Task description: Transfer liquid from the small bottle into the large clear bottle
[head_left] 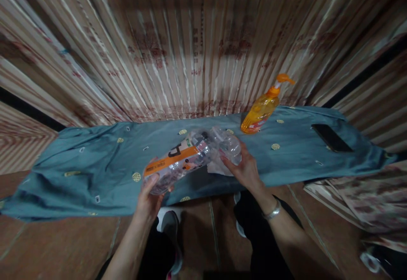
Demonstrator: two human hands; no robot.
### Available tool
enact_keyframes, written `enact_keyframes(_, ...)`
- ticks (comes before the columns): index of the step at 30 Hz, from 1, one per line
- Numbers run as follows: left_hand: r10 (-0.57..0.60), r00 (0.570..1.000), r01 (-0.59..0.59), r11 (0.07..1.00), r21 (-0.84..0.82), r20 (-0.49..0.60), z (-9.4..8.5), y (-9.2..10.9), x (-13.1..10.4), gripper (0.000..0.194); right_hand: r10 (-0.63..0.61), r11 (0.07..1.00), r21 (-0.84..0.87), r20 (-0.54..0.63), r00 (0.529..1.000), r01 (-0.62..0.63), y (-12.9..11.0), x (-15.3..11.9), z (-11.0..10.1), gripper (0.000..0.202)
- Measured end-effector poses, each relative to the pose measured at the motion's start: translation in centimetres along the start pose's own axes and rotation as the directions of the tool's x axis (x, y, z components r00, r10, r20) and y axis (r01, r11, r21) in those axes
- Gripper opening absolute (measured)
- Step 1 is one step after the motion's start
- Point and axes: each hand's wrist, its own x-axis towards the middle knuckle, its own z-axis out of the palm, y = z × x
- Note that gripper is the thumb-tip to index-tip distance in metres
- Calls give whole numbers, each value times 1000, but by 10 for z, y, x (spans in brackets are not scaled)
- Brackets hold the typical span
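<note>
Labelled package gripped by left hand, clear plastic by right; pump bottle, 2 o'clock, could be toppled by a wide swing.

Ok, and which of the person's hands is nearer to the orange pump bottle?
Right. The right hand is just below the orange pump bottle; the left is farther off, lower left.

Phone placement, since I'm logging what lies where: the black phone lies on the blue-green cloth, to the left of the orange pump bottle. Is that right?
The side is wrong: the head view shows the black phone on the blue-green cloth, to the right of the orange pump bottle.
</note>
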Motion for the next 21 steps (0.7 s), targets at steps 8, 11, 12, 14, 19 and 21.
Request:
enact_keyframes(8,78,996,-77,996,34,-35,4,6,2,67,-74,995,-74,-9,997,73,5,-1,-2,67)
enact_keyframes(11,115,989,-109,992,65,-91,9,10,2,73,-85,992,-97,-10,996,84,5,-1,-3,67)
enact_keyframes(12,125,986,-118,991,69,-109,10,12,2,76,-95,990,-103,-11,995,93,6,-1,-3,67)
enact_keyframes(14,140,982,-130,988,77,-131,13,15,3,79,-115,987,-117,-13,993,113,7,-1,-3,66)
enact_keyframes(19,174,974,-158,981,112,-144,14,19,4,83,-159,974,-168,-34,987,151,10,-2,-1,65)
enact_keyframes(21,192,969,-174,977,124,-154,13,19,6,86,-165,970,-189,-38,986,155,11,-3,0,65)
